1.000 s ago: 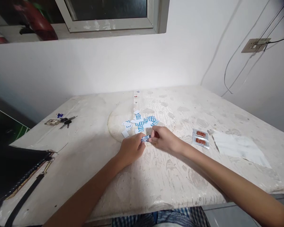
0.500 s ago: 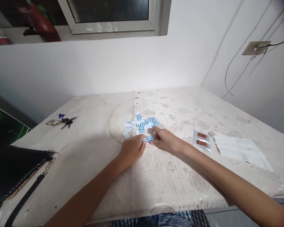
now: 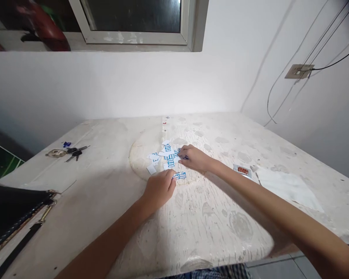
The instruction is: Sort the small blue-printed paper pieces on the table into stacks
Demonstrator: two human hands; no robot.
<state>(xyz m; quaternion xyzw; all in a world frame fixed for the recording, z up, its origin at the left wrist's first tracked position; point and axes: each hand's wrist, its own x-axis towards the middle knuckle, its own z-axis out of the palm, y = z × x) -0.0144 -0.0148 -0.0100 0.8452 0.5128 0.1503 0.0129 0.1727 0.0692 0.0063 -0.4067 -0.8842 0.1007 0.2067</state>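
Several small white paper pieces (image 3: pixel 170 157) with blue printed marks lie loosely heaped mid-table. Just in front of the heap, my left hand (image 3: pixel 159 188) is closed, thumb and fingers pinching a blue-marked paper piece (image 3: pixel 180 175) that sticks out to the right. My right hand (image 3: pixel 193 158) reaches over the heap's right side. Its fingers are curled in a pinch around a blue-marked paper piece at the heap's edge, mostly hidden by the fingers. A plain white piece (image 3: pixel 151 169) lies at the heap's left.
Keys (image 3: pixel 75 152) on a fob and a small blue object (image 3: pixel 66 144) lie at the left. Nearer is a black bag (image 3: pixel 17 205) with a strap. To the right are a foil pack (image 3: pixel 242 170), partly behind my right forearm, and a white cloth or paper sheet (image 3: pixel 287 188).
My right hand has moved away from my left hand, up and onto the heap's right side. My left hand keeps its piece. The view has shifted slightly.
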